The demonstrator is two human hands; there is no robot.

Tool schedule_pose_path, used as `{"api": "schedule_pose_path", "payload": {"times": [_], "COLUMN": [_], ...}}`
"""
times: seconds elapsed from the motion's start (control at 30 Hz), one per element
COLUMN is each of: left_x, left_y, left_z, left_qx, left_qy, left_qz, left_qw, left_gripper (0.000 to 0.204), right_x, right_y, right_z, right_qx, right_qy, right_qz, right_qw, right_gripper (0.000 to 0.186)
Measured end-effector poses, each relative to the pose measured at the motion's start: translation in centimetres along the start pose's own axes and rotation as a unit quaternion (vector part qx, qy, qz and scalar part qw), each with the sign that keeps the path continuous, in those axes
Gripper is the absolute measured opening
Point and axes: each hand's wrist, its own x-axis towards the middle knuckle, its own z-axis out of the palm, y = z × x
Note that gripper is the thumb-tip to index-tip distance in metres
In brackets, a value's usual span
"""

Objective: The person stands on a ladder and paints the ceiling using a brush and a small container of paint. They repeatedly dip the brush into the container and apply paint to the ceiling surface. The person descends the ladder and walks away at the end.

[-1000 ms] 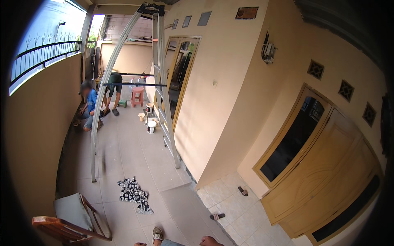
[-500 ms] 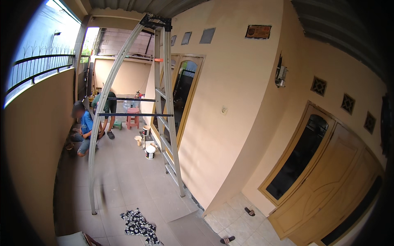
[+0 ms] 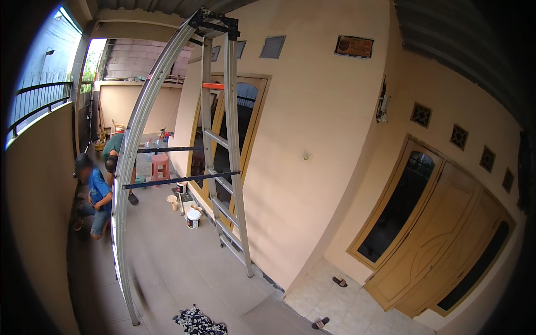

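Observation:
Neither of my hands shows anywhere in the head view, so what they hold or touch is hidden. In front of me a tall aluminium A-frame ladder [image 3: 233, 111] stands spread on the tiled floor, with a black top cap and dark crossbars. At the lower edge, close to the ladder's feet, lies a crumpled black-and-white patterned cloth [image 3: 199, 322].
Beyond the ladder, a person in blue [image 3: 100, 191] crouches along the left wall, and another in green [image 3: 113, 146] bends over. A white paint bucket [image 3: 194, 219] and a red stool [image 3: 160, 162] stand farther back. Slippers [image 3: 339, 282] lie near the wooden door [image 3: 441, 229].
My view has shifted forward and slightly right. The ladder looks larger and nearer, and the cloth sits lower in the picture. The pale object at the lower left has left view.

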Motion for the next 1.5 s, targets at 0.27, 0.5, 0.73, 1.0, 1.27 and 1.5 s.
{"api": "schedule_pose_path", "payload": {"times": [0.27, 0.5, 0.73, 1.0, 1.27, 1.5], "left_x": [2.8, 7.7, 9.6, 6.4, 0.0, -5.1], "left_y": [-2.2, 1.8, 7.3, 12.5, 17.9, 25.5], "left_z": [-11.4, -17.1, -18.4, -19.5, -16.9, -8.6], "left_qx": [0.033, 0.027, -0.017, -0.07, -0.093, -0.124], "left_qy": [-0.034, -0.036, -0.028, 0.01, 0.1, 0.194], "left_qz": [-0.095, -0.067, -0.029, -0.026, -0.059, -0.095], "left_qw": [0.994, 0.997, 0.999, 0.997, 0.989, 0.969], "left_gripper": [0.041, 0.041, 0.04, 0.04, 0.039, 0.039], "right_x": [1.0, 1.7, 1.1, 1.5, 2.2, -0.5], "right_y": [-6.7, -9.5, -10.2, -10.6, -9.7, -6.0], "right_z": [-4.1, -7.0, -7.7, -9.2, -11.4, -11.6], "right_qx": [0.026, 0.04, 0.041, 0.038, 0.031, 0.029], "right_qy": [0.028, 0.053, 0.061, 0.063, 0.078, 0.086], "right_qz": [0.024, 0.029, 0.033, 0.002, -0.083, -0.167], "right_qw": [0.999, 0.997, 0.997, 0.997, 0.993, 0.982], "right_gripper": [0.031, 0.031, 0.031, 0.031, 0.032, 0.032]}}
